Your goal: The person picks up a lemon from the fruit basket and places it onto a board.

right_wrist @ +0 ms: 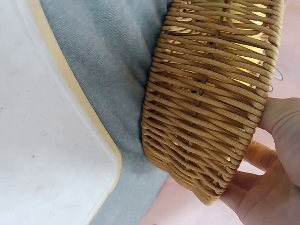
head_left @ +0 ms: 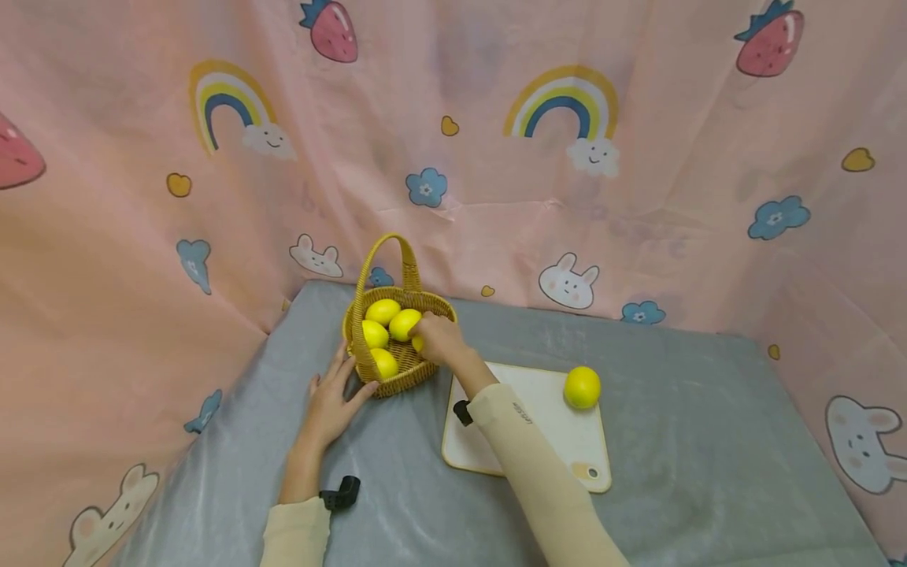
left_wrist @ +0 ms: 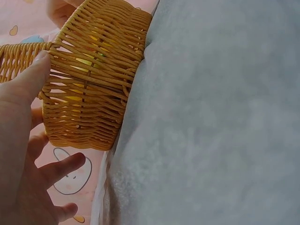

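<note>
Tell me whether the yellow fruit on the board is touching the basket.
Apart. The head view shows bare white board between the yellow fruit and the basket.

Your sleeves [head_left: 546, 472] are cream, the right one with dark lettering [head_left: 522, 413]; your wrist cameras [head_left: 342, 494] are black. The woven basket [head_left: 405, 383] before you is golden brown, its fruits [head_left: 383, 312] and the lone fruit [head_left: 583, 387] on the tan-edged white board [head_left: 575, 435] bright yellow. Your cloth [head_left: 708, 425] is grey, your pink backdrop [head_left: 482, 173] printed with rainbows [head_left: 563, 87], reddish strawberries [head_left: 333, 33], blue flowers [head_left: 427, 188], white rabbits [head_left: 568, 282] and mustard hearts [head_left: 449, 126].
</note>
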`<state>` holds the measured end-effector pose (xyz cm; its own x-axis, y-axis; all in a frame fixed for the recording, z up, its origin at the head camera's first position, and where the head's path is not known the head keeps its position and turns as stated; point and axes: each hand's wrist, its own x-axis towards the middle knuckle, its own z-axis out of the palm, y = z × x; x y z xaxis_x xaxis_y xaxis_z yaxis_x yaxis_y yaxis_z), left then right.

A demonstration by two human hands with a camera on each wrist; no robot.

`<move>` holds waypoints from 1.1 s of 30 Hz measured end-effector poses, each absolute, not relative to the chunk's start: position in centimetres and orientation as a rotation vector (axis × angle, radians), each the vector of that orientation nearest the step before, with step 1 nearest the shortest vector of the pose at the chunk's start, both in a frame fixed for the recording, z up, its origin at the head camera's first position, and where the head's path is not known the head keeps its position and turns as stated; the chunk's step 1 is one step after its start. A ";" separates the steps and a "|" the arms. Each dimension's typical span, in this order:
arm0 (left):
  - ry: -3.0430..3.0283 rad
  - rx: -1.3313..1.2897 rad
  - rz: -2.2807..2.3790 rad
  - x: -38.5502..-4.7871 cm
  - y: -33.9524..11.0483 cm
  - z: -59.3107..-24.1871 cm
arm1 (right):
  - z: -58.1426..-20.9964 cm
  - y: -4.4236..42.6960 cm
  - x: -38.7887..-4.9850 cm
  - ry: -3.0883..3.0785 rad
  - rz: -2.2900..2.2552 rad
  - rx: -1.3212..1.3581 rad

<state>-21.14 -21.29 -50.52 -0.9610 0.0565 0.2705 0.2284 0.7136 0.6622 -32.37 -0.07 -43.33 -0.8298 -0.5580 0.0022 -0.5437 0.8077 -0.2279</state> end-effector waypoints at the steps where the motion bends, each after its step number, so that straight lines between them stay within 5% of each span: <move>1: -2.687 -0.227 -1.089 -21.1 -21.3 -50.5 | -43.3 0.1 -32.3 2.914 -0.400 -0.895; 17: -2.705 -0.229 -1.106 -21.1 -21.2 -50.4 | -40.9 4.1 -31.7 2.514 -1.418 -0.942; 33: -2.721 -0.226 -1.110 -21.0 -21.2 -50.4 | -39.1 12.3 -28.6 2.495 -1.749 -0.982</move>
